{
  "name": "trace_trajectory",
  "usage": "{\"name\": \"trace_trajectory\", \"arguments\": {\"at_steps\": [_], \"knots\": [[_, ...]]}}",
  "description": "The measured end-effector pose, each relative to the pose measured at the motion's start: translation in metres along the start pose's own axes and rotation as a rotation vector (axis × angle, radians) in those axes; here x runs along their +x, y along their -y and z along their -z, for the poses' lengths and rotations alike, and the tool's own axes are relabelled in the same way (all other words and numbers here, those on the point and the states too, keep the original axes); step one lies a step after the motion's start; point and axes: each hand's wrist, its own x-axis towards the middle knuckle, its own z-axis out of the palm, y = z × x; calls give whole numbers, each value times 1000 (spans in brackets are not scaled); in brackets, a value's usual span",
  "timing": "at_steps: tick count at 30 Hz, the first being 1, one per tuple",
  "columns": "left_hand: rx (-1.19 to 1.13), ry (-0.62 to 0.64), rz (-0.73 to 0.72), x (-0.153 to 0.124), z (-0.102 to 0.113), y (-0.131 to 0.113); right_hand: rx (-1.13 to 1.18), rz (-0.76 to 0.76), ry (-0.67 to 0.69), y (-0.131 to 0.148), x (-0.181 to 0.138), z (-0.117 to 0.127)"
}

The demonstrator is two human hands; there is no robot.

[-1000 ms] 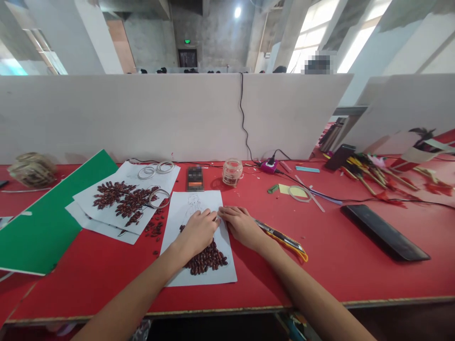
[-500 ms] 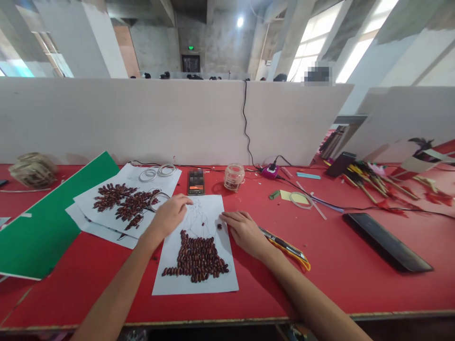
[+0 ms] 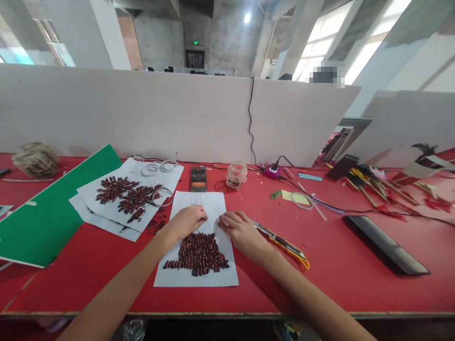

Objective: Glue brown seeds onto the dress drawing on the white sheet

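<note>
Left hand bare, smallish, slim build. Right hand also bare, similar size, slender fingers; nails too small to make out. Left forearm uncovered from wrist down to bottom picture edge, smooth outline, slim, widening toward elbow end. Right forearm same: uncovered to bottom edge, slim, smooth, narrow at wrist, broader lower down. Both look plain-surfaced at this resolution. Upper arms cut off by frame.

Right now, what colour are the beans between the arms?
The beans are dark reddish-brown, clearest in the head view.
</note>
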Motion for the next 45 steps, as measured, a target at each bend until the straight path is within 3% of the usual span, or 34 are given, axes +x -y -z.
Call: {"name": "trace_trajectory", "arguments": {"at_steps": [4, 8, 11, 17, 21, 25, 28, 33, 36, 45], "knots": [[77, -32, -19, -2, -2, 4, 43, -98, -56, -14, -19, 3], [8, -64, 2, -6, -4, 12, -43, -506, -122, -38, -72, 4], [-90, -103, 52, -5, -2, 15, -10, -596, -47, -51, -98, 2], [-313, -207, 176, -8, 9, 14, -1, -709, 23, -60, -74, 9], [-373, -300, 203, -13, 17, 23, -62, -636, -30, -46, -38, 19], [-308, -338, 258, -24, 28, 40, 158, -426, -98, -28, 1, 14], [-209, -339, 314, -43, 43, 51, 307, -383, -125, -25, 18, 0], [-129, -265, 469, -83, 67, 61, 440, -326, -210, -27, 16, -20], [-118, -249, 496, -94, 71, 66, 465, -306, -224, -29, 13, -25], [-161, -277, 456, -77, 59, 61, 529, -315, -258, -30, 12, -28]]}}
